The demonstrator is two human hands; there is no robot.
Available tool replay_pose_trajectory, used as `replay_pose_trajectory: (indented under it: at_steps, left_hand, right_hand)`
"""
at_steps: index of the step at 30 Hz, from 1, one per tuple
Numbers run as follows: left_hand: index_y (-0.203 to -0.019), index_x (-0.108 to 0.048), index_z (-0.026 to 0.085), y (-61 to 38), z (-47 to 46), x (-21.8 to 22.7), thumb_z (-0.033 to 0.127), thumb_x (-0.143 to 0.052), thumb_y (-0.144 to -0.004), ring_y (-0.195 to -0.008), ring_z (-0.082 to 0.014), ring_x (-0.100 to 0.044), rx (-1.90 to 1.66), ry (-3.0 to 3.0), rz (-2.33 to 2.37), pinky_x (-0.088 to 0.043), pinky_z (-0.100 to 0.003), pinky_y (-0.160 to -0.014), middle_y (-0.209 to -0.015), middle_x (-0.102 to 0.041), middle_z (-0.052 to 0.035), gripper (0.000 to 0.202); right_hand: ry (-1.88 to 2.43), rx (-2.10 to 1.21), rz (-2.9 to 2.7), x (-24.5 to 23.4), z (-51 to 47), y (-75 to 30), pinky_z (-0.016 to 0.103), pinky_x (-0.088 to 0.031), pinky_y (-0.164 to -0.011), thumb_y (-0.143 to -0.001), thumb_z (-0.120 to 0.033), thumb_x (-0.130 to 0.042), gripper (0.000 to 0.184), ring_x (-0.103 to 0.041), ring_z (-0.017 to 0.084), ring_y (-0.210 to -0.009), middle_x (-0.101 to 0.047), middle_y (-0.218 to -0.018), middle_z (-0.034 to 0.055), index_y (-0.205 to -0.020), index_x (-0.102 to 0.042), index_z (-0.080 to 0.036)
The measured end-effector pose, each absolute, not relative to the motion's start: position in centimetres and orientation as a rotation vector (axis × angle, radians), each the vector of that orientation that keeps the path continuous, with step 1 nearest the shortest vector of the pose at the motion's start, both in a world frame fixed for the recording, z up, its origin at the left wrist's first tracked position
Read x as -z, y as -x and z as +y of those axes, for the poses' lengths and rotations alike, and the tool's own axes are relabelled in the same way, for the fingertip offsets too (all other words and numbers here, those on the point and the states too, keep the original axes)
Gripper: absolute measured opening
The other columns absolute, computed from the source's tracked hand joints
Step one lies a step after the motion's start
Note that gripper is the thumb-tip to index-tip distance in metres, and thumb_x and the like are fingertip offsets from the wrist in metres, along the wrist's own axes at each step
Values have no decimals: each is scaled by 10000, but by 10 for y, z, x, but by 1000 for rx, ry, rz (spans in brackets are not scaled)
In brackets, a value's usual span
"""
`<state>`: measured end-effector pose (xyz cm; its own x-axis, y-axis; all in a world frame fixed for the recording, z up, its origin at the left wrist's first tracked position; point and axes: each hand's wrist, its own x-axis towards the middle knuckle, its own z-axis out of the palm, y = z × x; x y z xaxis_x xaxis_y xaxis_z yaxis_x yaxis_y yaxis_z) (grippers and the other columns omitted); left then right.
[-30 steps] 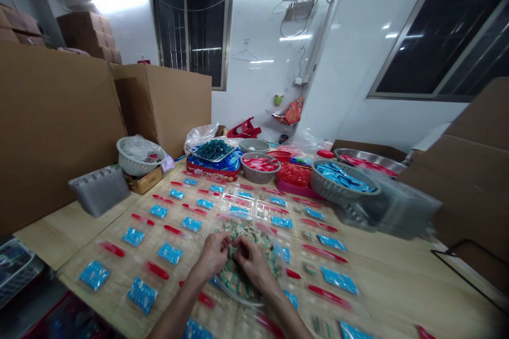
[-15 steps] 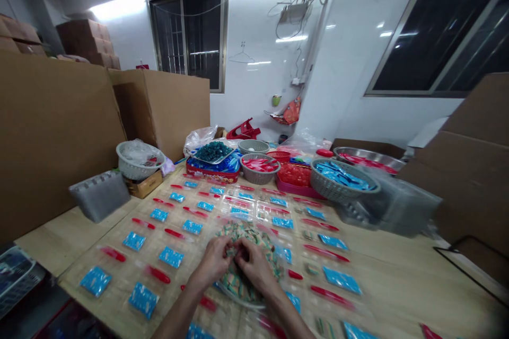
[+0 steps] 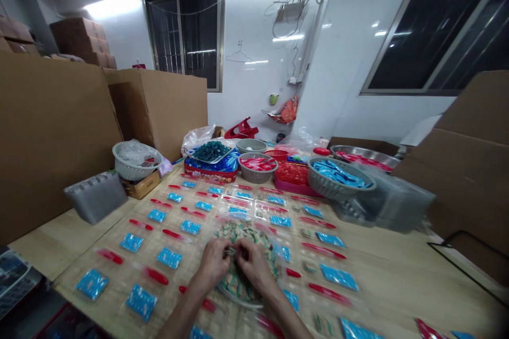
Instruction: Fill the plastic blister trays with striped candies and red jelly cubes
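Observation:
In the head view both my hands are close together over a round bowl (image 3: 254, 304) heaped with small green-and-tan striped pieces (image 3: 238, 230). My left hand (image 3: 216, 260) is closed, thumb and fingers pinched at the middle of the heap. My right hand (image 3: 252, 260) is pinched too, its fingertips almost meeting the left ones. What lies between the fingertips is too small and hidden to make out. Clear plastic trays lie under and around the bowl, each with a blue packet (image 3: 169, 258) and a red pen-like tool (image 3: 156, 275). Some right-hand trays also hold a striped piece (image 3: 310, 267).
Behind the trays stand a red tin (image 3: 210, 174) with teal pieces on top, a grey basket (image 3: 257, 174) of pink-red packets and another basket (image 3: 338, 185) of blue packets. Stacked clear trays (image 3: 405, 204) stand right, more (image 3: 95, 196) left. Cardboard (image 3: 51, 143) walls the left side.
The view has shifted slightly, so the scene sits a little further left. My hands stay pinched together over the bowl, with barely any movement.

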<state>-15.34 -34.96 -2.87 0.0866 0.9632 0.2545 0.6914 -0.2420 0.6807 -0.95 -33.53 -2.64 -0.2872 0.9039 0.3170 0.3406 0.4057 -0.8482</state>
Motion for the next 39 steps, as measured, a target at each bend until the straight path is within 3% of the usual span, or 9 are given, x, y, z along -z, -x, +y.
replay_pose_trajectory:
  at_steps: [7,13,26,33,39]
  left_hand:
    - [-834,-677,143,160,-345,31,40,-485,-539,-538,-150,-522,-965,-1880,1552,-346,-239,-548,-563,-556,14,366]
    - [-847,-668,128,159,-344,29,53,-505,-558,-518,-135,-515,-947,-1841,1549,-348,-219,-517,-541,-533,29,340]
    - [-813,-669,129,158,-343,32,21,-487,-564,-528,-109,-501,-921,-1900,1599,-348,-197,-521,-565,-537,35,327]
    - [-1122,-602,140,157,-344,31,-1,-461,-577,-561,-116,-521,-941,-1821,1559,-381,-201,-538,-658,-568,27,580]
    - [-1181,-581,142,156,-346,36,22,-471,-599,-611,-141,-535,-1001,-1792,1544,-413,-236,-596,-707,-593,-1,604]
  right_hand:
    - [1082,-926,-1816,30,-334,11,284,-397,-671,-582,-67,-470,287,-547,187,-685,-618,-686,0,-769,-643,-201]
    - [1057,-918,-1841,30,-334,11,286,-426,-693,-618,-75,-466,306,-577,193,-736,-649,-777,26,-840,-645,-184]
    - [1132,-842,-1887,29,-335,10,261,-427,-628,-670,-111,-455,200,-575,177,-674,-630,-700,24,-760,-623,-171]
    - [1117,-830,-1878,30,-335,9,279,-457,-681,-646,-78,-470,293,-596,185,-723,-655,-790,42,-875,-635,-157]
    - [1054,-682,-1988,34,-339,11,328,-439,-837,-722,-70,-448,277,-595,210,-904,-670,-910,70,-872,-651,-183]
